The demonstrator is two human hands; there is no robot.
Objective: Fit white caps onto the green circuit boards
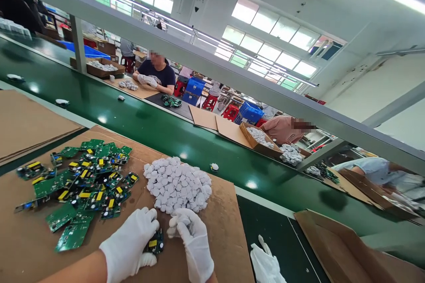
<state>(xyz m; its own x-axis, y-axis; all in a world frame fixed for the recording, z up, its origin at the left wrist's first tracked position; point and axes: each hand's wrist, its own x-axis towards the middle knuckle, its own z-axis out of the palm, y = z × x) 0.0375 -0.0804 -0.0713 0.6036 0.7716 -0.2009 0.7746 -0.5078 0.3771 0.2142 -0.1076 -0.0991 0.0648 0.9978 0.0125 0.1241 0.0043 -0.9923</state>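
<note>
Gripping half-closed, your left hand has a circuit board over the cardboard sheet. Just right of that board, nearer the sheet's right edge, your right hand bends its fingers inward; anything held is unclear.

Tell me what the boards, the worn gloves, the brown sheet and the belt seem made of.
Boards: probably resin laminate; thin, flat green faces with a slight sheen.
Gloves: matte white fabric, perhaps cotton; soft wrinkles show.
Sheet: likely cardboard; dull, papery brown.
Belt: plastic or rubber, hard to say which; smooth, glossy green with bright light reflections.
</note>
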